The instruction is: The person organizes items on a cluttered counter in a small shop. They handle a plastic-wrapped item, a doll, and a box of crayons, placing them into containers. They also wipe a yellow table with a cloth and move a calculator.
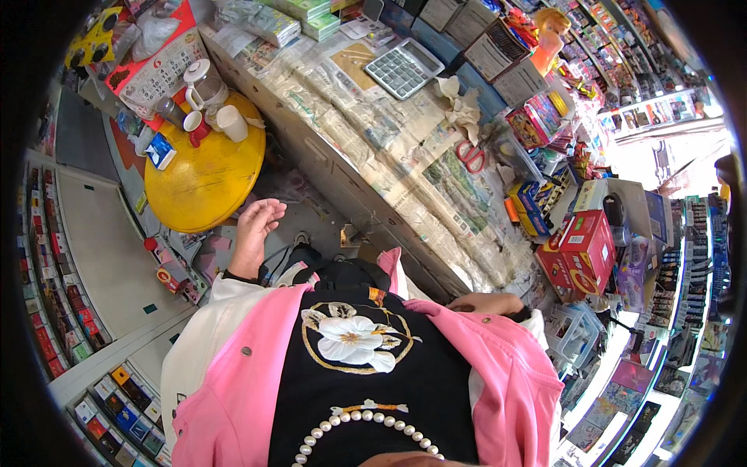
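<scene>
My left hand (pixel 257 231) is raised beside the near rim of a round yellow stool (pixel 191 196), palm turned inward. Its fingers are loosely bent and it holds nothing. On the stool stand a glass coffee pot (pixel 205 84) with a white lid, a red mug (pixel 198 129), a white cup (pixel 232 123) and a blue-and-white packet (pixel 160 151). My right hand (pixel 487 303) is low at the near end of a long counter (pixel 366 148) covered with newspaper and clear plastic. Its back faces up; the fingertips are partly hidden, so I cannot tell whether it touches the counter or grips anything.
A calculator (pixel 405 68) and red-handled scissors (pixel 470 157) lie on the counter. Red boxes (pixel 580 253) stand at its right end, with a clear plastic bin (pixel 572 331) below. Glass-fronted shelves rise on the right; a white cabinet (pixel 97 241) stands on the left.
</scene>
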`<act>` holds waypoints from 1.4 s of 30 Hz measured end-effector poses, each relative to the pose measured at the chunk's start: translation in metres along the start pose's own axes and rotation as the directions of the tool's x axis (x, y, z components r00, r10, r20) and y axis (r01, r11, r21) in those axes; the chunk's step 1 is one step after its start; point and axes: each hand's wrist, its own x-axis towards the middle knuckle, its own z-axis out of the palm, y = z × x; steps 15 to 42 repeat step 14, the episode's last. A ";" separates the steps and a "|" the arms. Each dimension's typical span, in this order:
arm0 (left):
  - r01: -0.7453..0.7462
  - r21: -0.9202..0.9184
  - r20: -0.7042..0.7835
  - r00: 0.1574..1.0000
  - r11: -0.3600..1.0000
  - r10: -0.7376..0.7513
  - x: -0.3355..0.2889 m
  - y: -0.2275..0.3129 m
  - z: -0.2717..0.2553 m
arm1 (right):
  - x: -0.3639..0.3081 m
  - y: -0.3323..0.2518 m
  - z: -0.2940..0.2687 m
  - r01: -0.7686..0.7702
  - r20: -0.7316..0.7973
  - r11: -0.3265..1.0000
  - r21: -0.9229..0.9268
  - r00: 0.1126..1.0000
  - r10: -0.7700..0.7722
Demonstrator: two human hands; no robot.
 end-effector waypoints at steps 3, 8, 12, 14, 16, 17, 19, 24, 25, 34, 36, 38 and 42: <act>-0.006 0.029 0.002 1.000 1.000 0.006 0.002 0.007 -0.006 | -0.043 -0.015 -0.022 -0.070 -0.043 0.997 -0.006 0.997 0.070; -0.025 0.046 0.027 0.999 0.999 0.023 0.003 0.023 -0.005 | -0.094 -0.061 -0.060 0.026 -0.073 0.996 0.086 0.997 -0.019; -0.016 0.050 0.158 0.987 0.999 0.007 0.005 0.041 0.013 | -0.084 -0.092 -0.069 0.334 -0.391 0.928 0.164 0.886 -0.250; -0.028 0.047 0.289 0.957 0.999 0.013 0.007 0.052 0.029 | -0.046 -0.111 -0.076 0.385 -0.488 0.923 -0.016 0.803 -0.344; -0.028 0.047 0.289 0.957 0.999 0.013 0.007 0.052 0.029 | -0.046 -0.111 -0.076 0.385 -0.488 0.923 -0.016 0.803 -0.344; -0.028 0.047 0.289 0.957 0.999 0.013 0.007 0.052 0.029 | -0.046 -0.111 -0.076 0.385 -0.488 0.923 -0.016 0.803 -0.344; -0.028 0.047 0.289 0.957 0.999 0.013 0.007 0.052 0.029 | -0.046 -0.111 -0.076 0.385 -0.488 0.923 -0.016 0.803 -0.344; -0.028 0.047 0.289 0.957 0.999 0.013 0.007 0.052 0.029 | -0.046 -0.111 -0.076 0.385 -0.488 0.923 -0.016 0.803 -0.344; -0.028 0.047 0.289 0.957 0.999 0.013 0.007 0.052 0.029 | -0.046 -0.111 -0.076 0.385 -0.488 0.923 -0.016 0.803 -0.344; -0.028 0.047 0.289 0.957 0.999 0.013 0.007 0.052 0.029 | -0.046 -0.111 -0.076 0.385 -0.488 0.923 -0.016 0.803 -0.344; -0.028 0.047 0.289 0.957 0.999 0.013 0.007 0.052 0.029 | -0.046 -0.111 -0.076 0.385 -0.488 0.923 -0.016 0.803 -0.344; -0.028 0.047 0.289 0.957 0.999 0.013 0.007 0.052 0.029 | -0.046 -0.111 -0.076 0.385 -0.488 0.923 -0.016 0.803 -0.344; -0.028 0.047 0.289 0.957 0.999 0.013 0.007 0.052 0.029 | -0.046 -0.111 -0.076 0.385 -0.488 0.923 -0.016 0.803 -0.344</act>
